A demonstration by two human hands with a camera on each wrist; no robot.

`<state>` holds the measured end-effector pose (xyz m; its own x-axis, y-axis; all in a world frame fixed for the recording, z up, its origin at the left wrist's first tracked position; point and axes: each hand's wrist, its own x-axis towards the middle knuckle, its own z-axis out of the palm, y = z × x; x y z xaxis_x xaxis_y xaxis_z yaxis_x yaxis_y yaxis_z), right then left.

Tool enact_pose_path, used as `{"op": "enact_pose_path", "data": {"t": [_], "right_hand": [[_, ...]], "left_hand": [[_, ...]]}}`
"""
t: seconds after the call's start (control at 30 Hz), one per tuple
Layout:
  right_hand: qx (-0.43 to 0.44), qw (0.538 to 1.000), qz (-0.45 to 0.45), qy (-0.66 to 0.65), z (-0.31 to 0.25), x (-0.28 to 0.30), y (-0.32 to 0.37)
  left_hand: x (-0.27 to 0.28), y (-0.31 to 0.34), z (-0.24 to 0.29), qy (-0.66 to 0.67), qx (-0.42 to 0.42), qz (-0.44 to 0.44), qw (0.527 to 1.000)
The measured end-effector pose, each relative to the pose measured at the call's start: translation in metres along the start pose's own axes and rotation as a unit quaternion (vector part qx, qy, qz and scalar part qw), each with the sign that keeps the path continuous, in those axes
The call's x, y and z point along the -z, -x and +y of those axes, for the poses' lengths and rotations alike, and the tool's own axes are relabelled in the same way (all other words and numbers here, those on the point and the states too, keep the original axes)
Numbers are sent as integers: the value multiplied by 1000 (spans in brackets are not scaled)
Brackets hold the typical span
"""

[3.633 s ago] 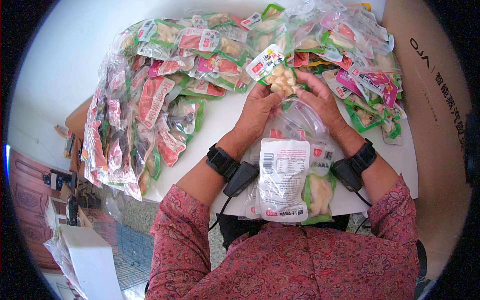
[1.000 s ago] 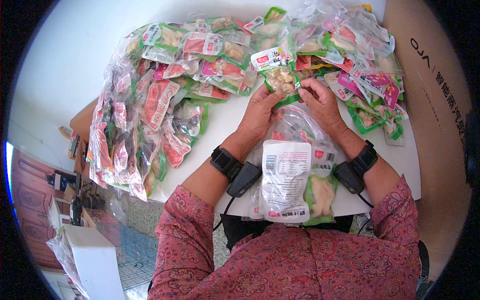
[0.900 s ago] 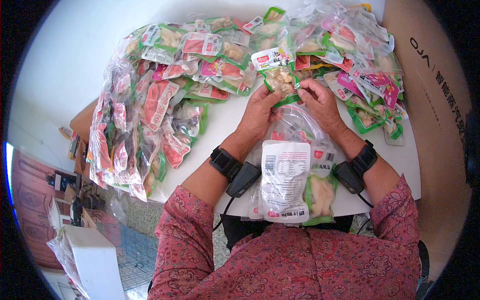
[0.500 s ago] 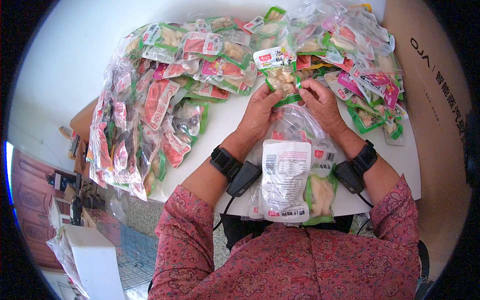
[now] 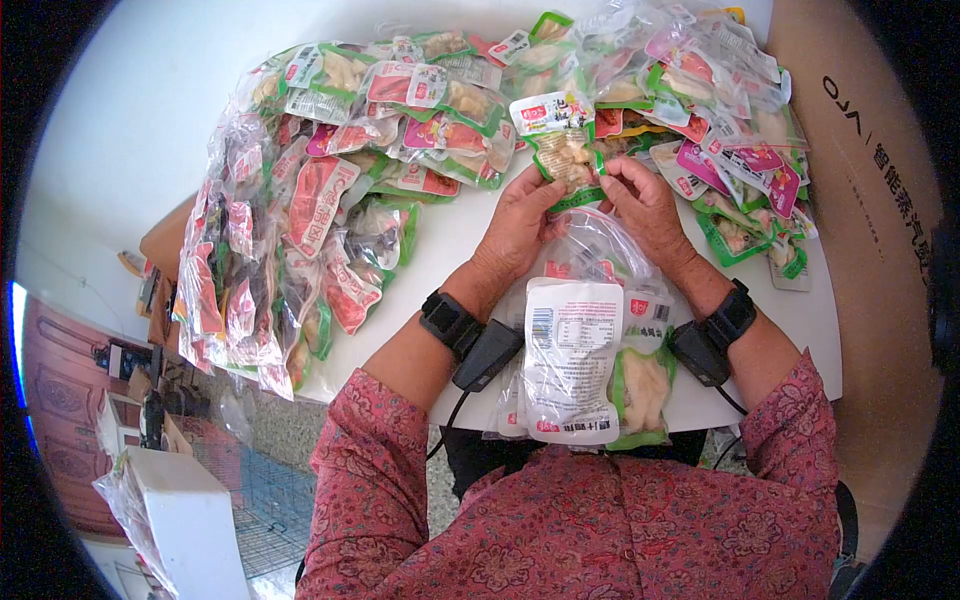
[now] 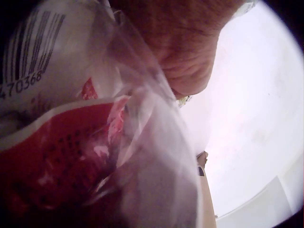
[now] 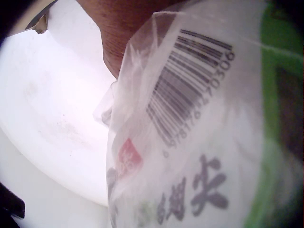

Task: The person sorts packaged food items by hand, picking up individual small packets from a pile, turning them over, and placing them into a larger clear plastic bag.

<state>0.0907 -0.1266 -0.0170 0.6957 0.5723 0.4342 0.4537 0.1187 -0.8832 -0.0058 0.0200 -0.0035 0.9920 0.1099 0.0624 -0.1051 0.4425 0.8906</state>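
In the head view, my left hand (image 5: 514, 228) and right hand (image 5: 648, 212) hold a small green-edged snack packet (image 5: 566, 160) between them, by its lower end. Pale food pieces show through its window, under a white label with a red logo. Just below the hands lies a clear plastic bag (image 5: 610, 236). Inside or under its film are a white printed packet (image 5: 572, 365) and a green-edged packet (image 5: 641, 392) of pale pieces. The left wrist view shows a red packet (image 6: 61, 147) close up beneath the film; the right wrist view shows a barcode (image 7: 187, 85). Neither wrist view shows the fingertips.
A big heap of bagged snack packets (image 5: 320, 200) covers the left and back of the white table (image 5: 440, 250). Another heap (image 5: 700, 110) lies at the back right. A tall cardboard box (image 5: 860, 250) stands along the right edge. A white box (image 5: 185, 510) is at lower left.
Since the earliest frame, the packet has been turned and lowered slightly, its label now straighter to view. In the last second it has shifted only a little; the hands stay almost in place.
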Motion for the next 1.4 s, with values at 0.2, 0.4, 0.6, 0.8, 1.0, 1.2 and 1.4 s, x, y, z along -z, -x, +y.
{"op": "enact_pose_path", "data": {"t": [0.2, 0.4, 0.6, 0.8, 1.0, 1.2, 1.4], "right_hand": [[0, 1000, -2, -12, 0, 1, 0], [3, 1000, -3, -8, 1, 0, 0], [-3, 1000, -4, 0, 1, 1, 0], [-15, 1000, -19, 17, -6, 1, 2], [-24, 999, -31, 13, -12, 2, 2], [-38, 999, -27, -8, -7, 1, 3], [25, 994, 30, -101, -16, 2, 0]], "left_hand": [[-9, 3, 5, 7, 0, 24, 1000], [-10, 3, 6, 10, 4, 27, 1000], [-5, 1, 4, 12, -2, 10, 1000], [-11, 2, 8, 39, 11, 26, 999], [-13, 3, 6, 6, 1, 55, 998], [-13, 3, 7, -8, 3, 49, 999], [-6, 3, 9, -59, 31, 7, 998]]}}
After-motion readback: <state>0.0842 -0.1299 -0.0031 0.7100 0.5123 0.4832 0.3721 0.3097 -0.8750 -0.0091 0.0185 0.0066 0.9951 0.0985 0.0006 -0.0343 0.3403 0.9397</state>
